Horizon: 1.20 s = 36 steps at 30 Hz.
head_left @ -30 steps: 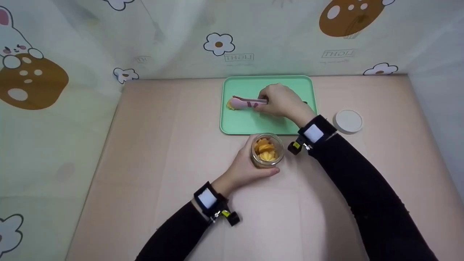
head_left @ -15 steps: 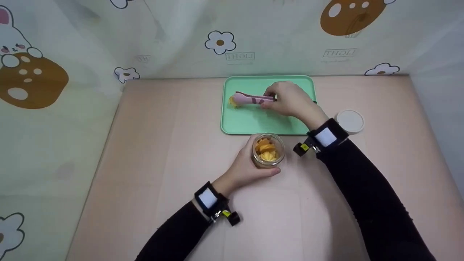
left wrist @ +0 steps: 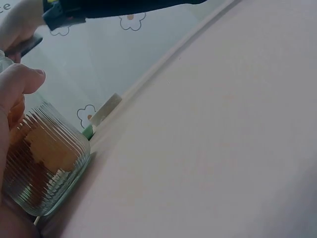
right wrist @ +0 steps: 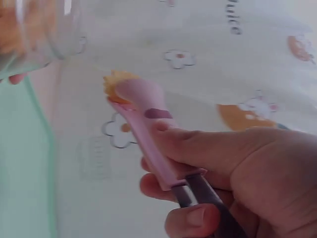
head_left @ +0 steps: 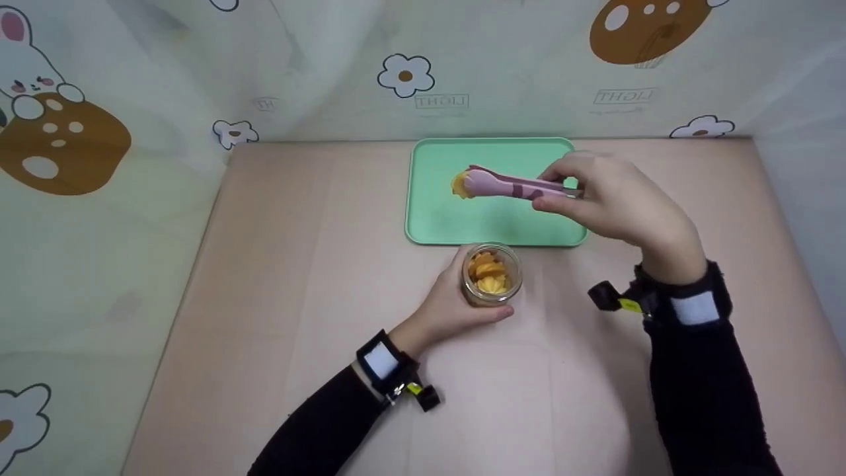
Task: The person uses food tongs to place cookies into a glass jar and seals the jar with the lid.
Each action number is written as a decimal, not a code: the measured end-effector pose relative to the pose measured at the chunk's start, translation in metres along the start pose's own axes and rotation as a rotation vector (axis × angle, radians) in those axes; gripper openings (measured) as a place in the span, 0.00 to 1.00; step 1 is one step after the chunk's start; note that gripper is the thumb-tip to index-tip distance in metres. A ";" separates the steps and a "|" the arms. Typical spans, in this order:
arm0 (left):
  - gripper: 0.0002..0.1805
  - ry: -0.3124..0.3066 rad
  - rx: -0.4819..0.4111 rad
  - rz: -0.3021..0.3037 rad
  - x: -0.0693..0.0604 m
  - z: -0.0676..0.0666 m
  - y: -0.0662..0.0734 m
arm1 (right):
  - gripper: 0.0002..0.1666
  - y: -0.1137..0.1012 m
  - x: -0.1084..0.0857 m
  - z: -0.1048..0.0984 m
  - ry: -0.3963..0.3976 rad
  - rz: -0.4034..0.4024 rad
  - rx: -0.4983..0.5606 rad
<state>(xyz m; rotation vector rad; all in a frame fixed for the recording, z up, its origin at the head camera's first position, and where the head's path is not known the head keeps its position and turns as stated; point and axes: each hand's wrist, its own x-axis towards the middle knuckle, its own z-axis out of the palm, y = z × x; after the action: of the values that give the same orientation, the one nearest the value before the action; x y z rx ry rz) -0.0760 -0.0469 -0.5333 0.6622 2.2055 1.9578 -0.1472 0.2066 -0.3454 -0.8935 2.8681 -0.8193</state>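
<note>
My left hand (head_left: 451, 309) is wrapped round a ribbed glass jar (head_left: 517, 276) that stands on the table with its mouth uncovered. Several yellow-orange swirl cookies (head_left: 489, 274) lie inside it. In my right hand (head_left: 618, 198) is a pair of pink tongs (head_left: 505, 186), pinched between thumb and fingers. A ridged yellow cookie (right wrist: 115, 85) sits between the tong tips, seen closely in the right wrist view. From the head, tongs and cookie appear over the green tray (head_left: 462, 228), raised above it.
A white round lid (left wrist: 106, 110) lies on the table beyond the jar in the left wrist view; my right hand hides it from the head. Behind the tray hangs a pale patterned curtain (head_left: 317, 73). The pinkish tabletop (head_left: 297, 264) spreads round the jar.
My right hand has lifted the tongs and cookie up from the tray and moved right, turning at the wrist. The lid has gone out of sight behind it. My left hand and jar stay put.
</note>
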 end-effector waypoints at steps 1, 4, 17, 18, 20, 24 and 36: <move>0.52 0.002 0.000 0.000 0.000 0.000 0.000 | 0.12 -0.001 -0.008 -0.004 0.005 -0.020 -0.011; 0.52 0.008 0.003 -0.004 0.000 0.000 0.000 | 0.10 -0.003 -0.029 -0.011 0.027 -0.088 -0.051; 0.52 0.015 0.011 -0.038 -0.002 -0.002 0.005 | 0.11 -0.021 -0.078 -0.014 0.053 -0.164 -0.138; 0.52 0.014 0.010 -0.037 -0.001 -0.002 0.005 | 0.11 -0.023 -0.079 -0.013 0.059 -0.157 -0.151; 0.52 0.013 0.008 -0.038 -0.001 -0.002 0.006 | 0.12 -0.026 -0.080 -0.012 0.068 -0.141 -0.168; 0.53 0.010 0.001 -0.039 -0.001 -0.002 0.007 | 0.12 -0.031 -0.081 -0.010 0.060 -0.100 -0.188; 0.52 0.009 -0.004 -0.011 0.000 -0.002 0.006 | 0.12 -0.038 -0.083 -0.009 -0.010 -0.055 -0.228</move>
<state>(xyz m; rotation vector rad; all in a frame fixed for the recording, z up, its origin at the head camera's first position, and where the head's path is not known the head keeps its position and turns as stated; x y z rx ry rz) -0.0754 -0.0482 -0.5269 0.6403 2.2050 1.9626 -0.0593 0.2290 -0.3294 -0.9980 2.9834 -0.4950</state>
